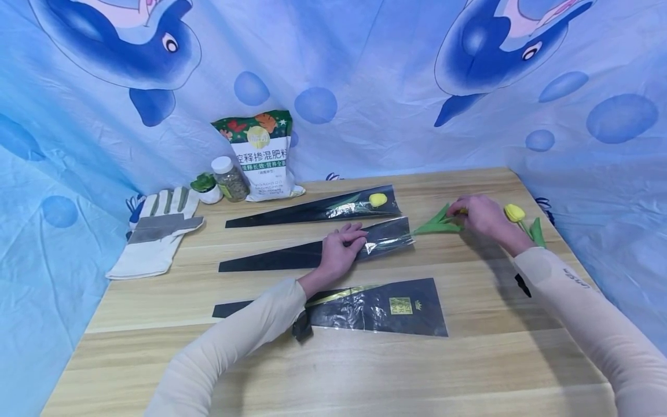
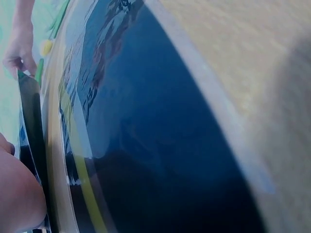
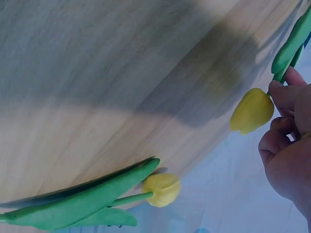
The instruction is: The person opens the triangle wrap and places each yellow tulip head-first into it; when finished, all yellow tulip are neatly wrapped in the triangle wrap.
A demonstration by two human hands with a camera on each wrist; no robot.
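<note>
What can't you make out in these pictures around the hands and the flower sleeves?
- Head view: the tulip bloom is hidden under the right hand.
- Head view: whether its stem has entered the middle sleeve is too small to tell.
- Head view: the left arm covers part of the near sleeve.
- Left wrist view: the left hand is cut off by the edge.

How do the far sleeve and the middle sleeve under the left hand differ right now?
The far sleeve already holds a yellow tulip; no flower head shows in the middle sleeve. The left hand presses on the middle sleeve; nothing touches the far sleeve. Both are dark, tapered and lie flat on the table.
</note>
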